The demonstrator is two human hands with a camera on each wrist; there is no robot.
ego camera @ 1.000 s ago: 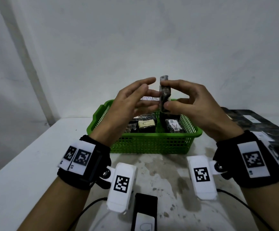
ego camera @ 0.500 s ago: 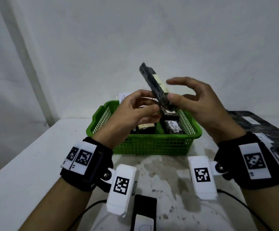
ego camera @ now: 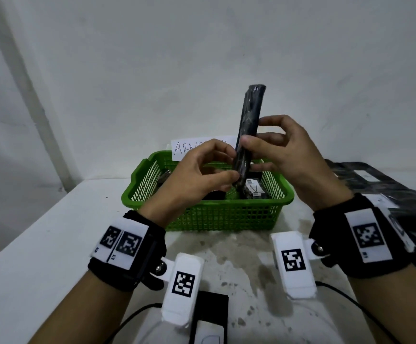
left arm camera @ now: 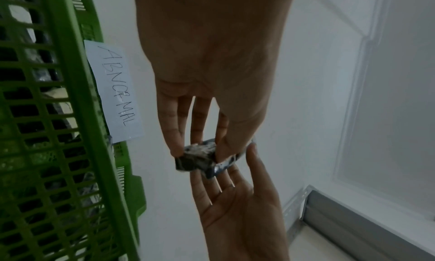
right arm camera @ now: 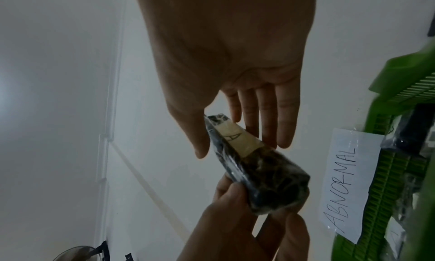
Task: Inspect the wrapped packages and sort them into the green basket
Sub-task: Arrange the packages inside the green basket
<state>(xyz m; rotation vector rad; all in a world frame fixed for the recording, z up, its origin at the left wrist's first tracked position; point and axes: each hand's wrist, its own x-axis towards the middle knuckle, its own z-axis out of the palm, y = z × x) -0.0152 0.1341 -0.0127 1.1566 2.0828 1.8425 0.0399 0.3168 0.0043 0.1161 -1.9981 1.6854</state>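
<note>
A long black wrapped package [ego camera: 250,115] stands almost upright in the air above the green basket [ego camera: 227,214]. My left hand [ego camera: 233,165] pinches its lower end, seen close in the left wrist view [left arm camera: 200,159]. My right hand [ego camera: 254,131] holds its middle, thumb on the near side and fingers behind. In the right wrist view the package [right arm camera: 266,172] carries a tan tape strip [right arm camera: 237,136] marked "A". Several wrapped packages [ego camera: 253,189] lie inside the basket.
A white paper sign [ego camera: 189,147] reading "ABNORMAL" sticks to the basket's far rim. More black wrapped packages [ego camera: 376,184] lie on the table at the right. A black device [ego camera: 209,316] with cables sits at the table's near edge. A wall stands close behind.
The package has swung from leaning left to nearly upright. My left hand has slid down to its lower end, and my right thumb now sits on its middle.
</note>
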